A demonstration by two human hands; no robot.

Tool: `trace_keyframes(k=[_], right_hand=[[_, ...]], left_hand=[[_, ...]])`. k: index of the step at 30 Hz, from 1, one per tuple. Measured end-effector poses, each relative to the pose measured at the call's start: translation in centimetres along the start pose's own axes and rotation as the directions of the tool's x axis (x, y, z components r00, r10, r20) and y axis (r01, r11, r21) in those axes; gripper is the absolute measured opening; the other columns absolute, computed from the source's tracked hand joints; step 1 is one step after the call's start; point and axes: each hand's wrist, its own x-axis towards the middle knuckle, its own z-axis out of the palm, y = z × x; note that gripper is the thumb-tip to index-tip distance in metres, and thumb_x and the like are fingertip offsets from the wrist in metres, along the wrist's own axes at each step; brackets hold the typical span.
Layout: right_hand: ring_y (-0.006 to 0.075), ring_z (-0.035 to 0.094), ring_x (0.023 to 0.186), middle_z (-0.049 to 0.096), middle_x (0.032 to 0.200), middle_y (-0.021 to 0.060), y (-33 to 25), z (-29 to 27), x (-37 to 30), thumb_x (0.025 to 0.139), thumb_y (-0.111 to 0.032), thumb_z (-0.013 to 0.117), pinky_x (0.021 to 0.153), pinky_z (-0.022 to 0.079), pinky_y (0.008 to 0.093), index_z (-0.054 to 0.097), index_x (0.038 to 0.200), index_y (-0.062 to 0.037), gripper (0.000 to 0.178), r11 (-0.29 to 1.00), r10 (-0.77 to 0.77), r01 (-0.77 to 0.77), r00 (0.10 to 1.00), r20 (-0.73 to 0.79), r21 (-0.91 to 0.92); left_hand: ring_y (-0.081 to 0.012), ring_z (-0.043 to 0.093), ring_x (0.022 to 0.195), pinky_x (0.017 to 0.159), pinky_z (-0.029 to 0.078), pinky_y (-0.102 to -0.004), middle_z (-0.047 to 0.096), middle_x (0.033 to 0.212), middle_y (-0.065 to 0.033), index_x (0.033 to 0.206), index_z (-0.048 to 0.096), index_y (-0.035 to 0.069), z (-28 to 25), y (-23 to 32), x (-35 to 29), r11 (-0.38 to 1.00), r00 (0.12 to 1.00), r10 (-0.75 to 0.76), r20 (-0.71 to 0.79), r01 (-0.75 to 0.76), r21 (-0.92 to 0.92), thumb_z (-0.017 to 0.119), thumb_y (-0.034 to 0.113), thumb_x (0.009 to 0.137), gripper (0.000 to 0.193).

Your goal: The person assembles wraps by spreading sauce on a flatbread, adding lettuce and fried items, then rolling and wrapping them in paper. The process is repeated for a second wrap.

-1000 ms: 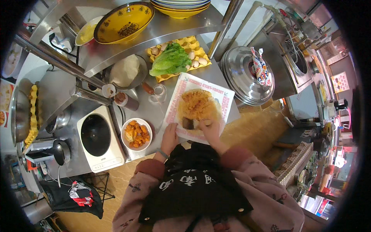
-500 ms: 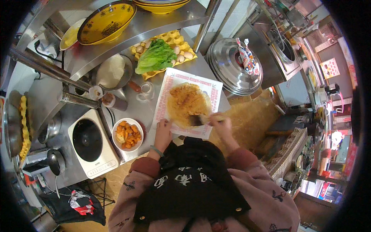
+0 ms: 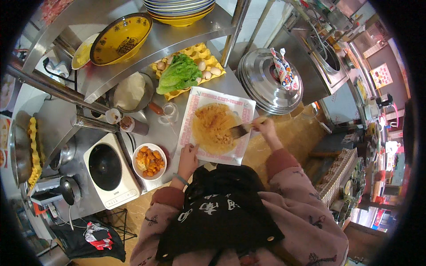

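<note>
A round, thin flatbread point(image 3: 208, 126) lies on a white paper sheet point(image 3: 246, 99) with red print, with a reddish-brown sauce smeared over much of it. My right hand point(image 3: 265, 126) is closed round the handle of a flat brush point(image 3: 239, 131), whose dark head touches the flatbread's right side. At the sheet's lower left edge, my left hand point(image 3: 189, 158) grips the paper, fingertips on top; the thumb is hard to make out. Left of that hand stands a white bowl point(image 3: 160, 172) of orange-coated fried pieces point(image 3: 148, 160).
Beyond the sheet, lettuce point(image 3: 179, 75) rests on a yellow egg tray point(image 3: 217, 57). A glass jar point(image 3: 168, 113), a sauce bottle point(image 3: 135, 126) and a pan of dough point(image 3: 129, 91) stand left. An induction cooker point(image 3: 120, 195) is nearer. Overhead runs a steel shelf point(image 3: 195, 31); a lidded pot point(image 3: 255, 82) stands right.
My right hand has moved the brush rightward and slightly up across the flatbread. The sauce covers more of its middle and lower part. My left hand stays at the paper's edge; the whole view has shifted slightly.
</note>
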Motion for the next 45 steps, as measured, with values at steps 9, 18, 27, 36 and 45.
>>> trace_keyframes(k=[9, 18, 27, 36, 45], right_hand=[[0.0133, 0.059, 0.057, 0.062, 0.070, 0.0053, 1.7, 0.8, 4.2, 0.079, -0.009, 0.065, 0.050, 0.049, 0.0248, 0.062, 0.080, 0.0022, 0.012, 0.957, -0.032, 0.056, 0.996, -0.086, 0.286], [0.0140, 0.063, 0.058, 0.063, 0.069, 0.0071, 3.1, -0.8, -1.1, 0.079, -0.012, 0.063, 0.052, 0.050, 0.0268, 0.062, 0.078, 0.0024, 0.015, 0.957, -0.238, 0.264, 0.952, 0.194, -0.121], [0.0134, 0.059, 0.059, 0.060, 0.070, 0.0069, -0.2, -3.4, -2.6, 0.081, -0.009, 0.062, 0.054, 0.050, 0.0265, 0.060, 0.082, 0.0011, 0.010, 0.969, -0.087, 0.094, 0.995, -0.040, 0.229], [0.0122, 0.062, 0.065, 0.063, 0.076, 0.0055, -2.3, 0.8, -5.7, 0.083, -0.016, 0.062, 0.058, 0.051, 0.0262, 0.062, 0.085, -0.0023, 0.014, 0.980, 0.026, -0.037, 0.998, 0.059, 0.196], [0.0100, 0.058, 0.058, 0.063, 0.069, 0.0040, -1.5, 0.2, -5.7, 0.083, -0.022, 0.061, 0.053, 0.048, 0.0255, 0.061, 0.084, -0.0010, 0.021, 0.986, -0.131, 0.122, 0.988, 0.079, 0.114]], left_hand=[[-0.0339, 0.047, 0.094, 0.085, 0.041, -0.0397, 0.047, 0.105, -0.0169, 0.115, 0.055, 0.003, -0.2, 0.2, 0.2, 0.999, 0.999, -0.040, 0.030, 0.041, -0.016, 0.051, -0.006, 0.069, 0.048], [-0.0345, 0.046, 0.097, 0.086, 0.041, -0.0388, 0.047, 0.105, -0.0167, 0.114, 0.056, 0.003, 0.0, 0.3, 0.0, 0.999, 0.999, -0.052, 0.015, 0.052, -0.006, 0.051, -0.005, 0.070, 0.045], [-0.0263, 0.058, 0.093, 0.084, 0.046, -0.0394, 0.060, 0.104, -0.0160, 0.110, 0.053, -0.007, -3.8, -3.5, 2.7, -0.655, 0.858, -0.462, 0.224, -0.159, -0.739, 0.041, 0.029, 0.093, 0.041], [-0.0272, 0.053, 0.101, 0.086, 0.045, -0.0423, 0.053, 0.114, -0.0182, 0.118, 0.045, -0.006, -6.1, -14.4, 10.1, -0.890, 0.837, -0.408, 0.365, -0.276, -0.362, 0.037, 0.030, 0.093, 0.045], [-0.0238, 0.053, 0.101, 0.086, 0.045, -0.0416, 0.055, 0.113, -0.0133, 0.117, 0.048, -0.003, -4.8, -24.1, 14.3, -0.655, 0.729, -0.664, 0.168, -0.458, -0.601, 0.043, 0.023, 0.092, 0.037]])
